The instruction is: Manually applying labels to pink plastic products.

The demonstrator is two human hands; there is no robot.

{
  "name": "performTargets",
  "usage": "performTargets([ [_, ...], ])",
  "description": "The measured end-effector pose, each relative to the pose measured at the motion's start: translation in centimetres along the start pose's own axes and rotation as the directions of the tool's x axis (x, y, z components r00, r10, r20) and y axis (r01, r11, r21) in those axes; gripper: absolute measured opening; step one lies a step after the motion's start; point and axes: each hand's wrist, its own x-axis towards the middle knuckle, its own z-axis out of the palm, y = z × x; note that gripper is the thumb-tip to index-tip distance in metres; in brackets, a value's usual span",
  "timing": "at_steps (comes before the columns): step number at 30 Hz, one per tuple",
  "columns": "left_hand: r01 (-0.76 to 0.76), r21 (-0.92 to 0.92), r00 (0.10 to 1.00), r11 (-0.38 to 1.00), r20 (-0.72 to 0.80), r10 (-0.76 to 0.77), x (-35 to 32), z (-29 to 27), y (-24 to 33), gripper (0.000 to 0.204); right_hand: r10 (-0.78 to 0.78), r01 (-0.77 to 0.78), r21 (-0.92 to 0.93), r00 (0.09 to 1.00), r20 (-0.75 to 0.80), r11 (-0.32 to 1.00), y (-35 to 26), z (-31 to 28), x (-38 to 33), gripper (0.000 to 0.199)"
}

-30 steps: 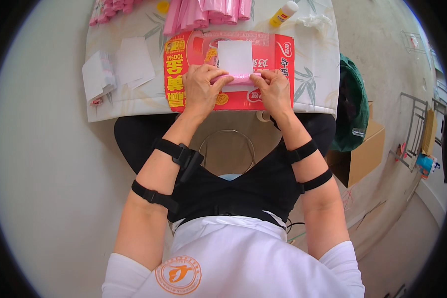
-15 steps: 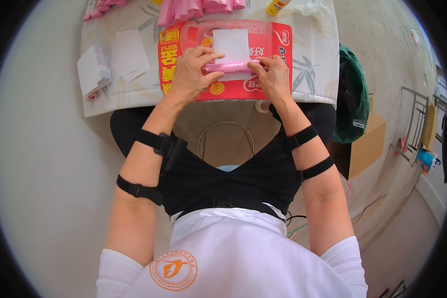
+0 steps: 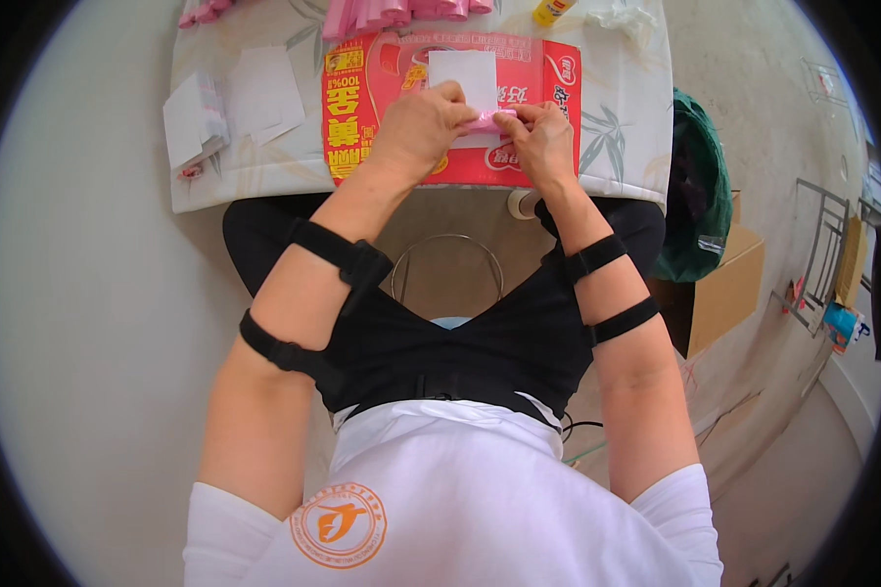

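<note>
A pink plastic roll [image 3: 486,121] lies across the lower part of a white paper slip [image 3: 468,76], over a red printed cardboard sheet [image 3: 531,70] on the table. The fingers of my left hand [image 3: 413,132] are pinched together on the roll's left part, covering much of it. At its right end, my right hand [image 3: 544,145] grips the roll between thumb and fingers. Below the roll, a strip of the white slip shows.
Several pink rolls [image 3: 392,14] are piled at the table's far side. A yellow bottle [image 3: 550,11] and crumpled white material [image 3: 622,23] lie further right. White paper sheets [image 3: 264,93] and a folded paper stack [image 3: 182,125] are at left. A green bag [image 3: 700,191] hangs beside the table's right edge.
My left hand has moved right along the roll toward my right hand, its spread fingers now drawn together. Less of the pink roll shows. My right hand keeps its grip at the right end.
</note>
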Motion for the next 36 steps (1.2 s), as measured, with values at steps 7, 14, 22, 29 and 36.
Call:
performTargets([
  [7,-0.023,0.181,0.999,0.983,0.034,0.018,0.1,1.3,-0.4,0.008,-0.013,0.012,-0.012,0.998,-0.065,1.000,-0.8,-0.9,-0.9,0.032],
  [14,0.057,0.032,0.995,0.998,0.076,-0.059,0.9,1.3,-1.1,0.005,0.516,-0.425,0.898,0.798,0.312,0.114,-3.5,-0.7,-7.4,0.044],
  [22,0.093,0.025,0.985,0.995,0.142,-0.096,1.2,0.8,-1.1,0.008,0.593,-0.241,0.968,0.770,0.235,-0.071,-2.5,2.5,-6.0,0.054],
  [29,0.123,-0.023,0.982,0.992,0.144,-0.118,1.2,0.6,-0.9,0.008,0.609,-0.168,0.968,0.754,0.247,-0.185,-3.2,2.7,-5.8,0.053],
  [36,0.094,-0.011,0.989,0.995,0.111,-0.093,1.0,0.7,-0.9,0.006,0.707,-0.221,0.969,0.669,0.231,-0.108,-3.9,2.1,-6.2,0.049],
])
